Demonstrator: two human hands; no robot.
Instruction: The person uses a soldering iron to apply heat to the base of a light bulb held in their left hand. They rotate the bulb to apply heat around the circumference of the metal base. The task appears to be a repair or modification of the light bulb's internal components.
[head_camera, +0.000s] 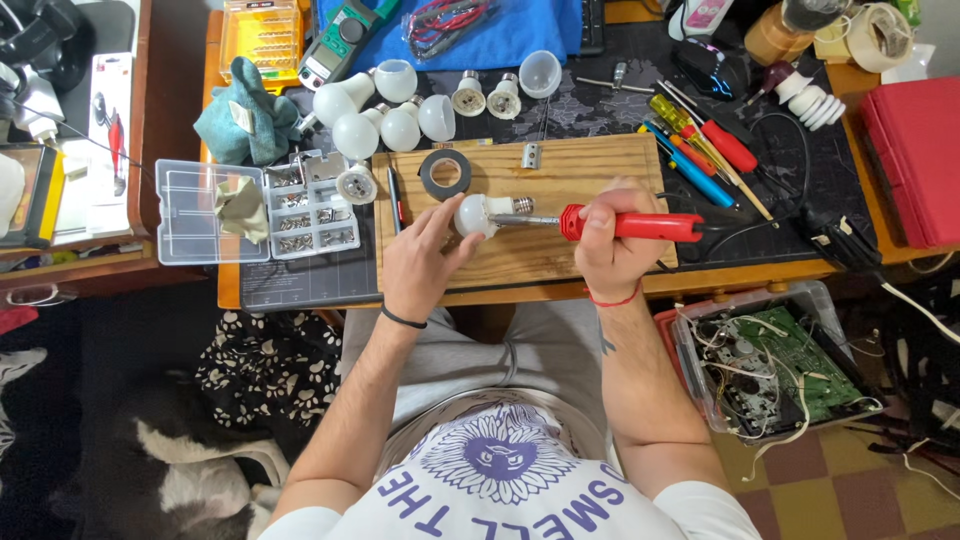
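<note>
From the head camera, looking straight down, the left hand (420, 262) rests on a wooden board (600, 165) and closes its fingers around a white light bulb (473, 213), which lies on its side with the metal screw base pointing toward the right hand. The right hand (608, 237) is wrapped tight around the red handle of a soldering iron (640, 226); the iron's metal shaft reaches across to the bulb's base, and the tip appears to touch it. A roll of black tape (446, 173) lies on the board just beyond the bulb, and a small metal bracket (531, 154) sits near the board's far edge. The board lies on a dark mat covering the tabletop (300, 285). Past the board a cluster of loose white bulbs (375, 115) and bulb parts is scattered, with a green multimeter (340, 45) further back. Beside the left hand stands an open clear parts box (255, 208) filled with small metal pieces. A row of screwdrivers (700, 145) with coloured handles lies beyond the right hand. Below the tabletop edge, on the right, a clear bin holds a green circuit board (800, 355) and tangled wires
</note>
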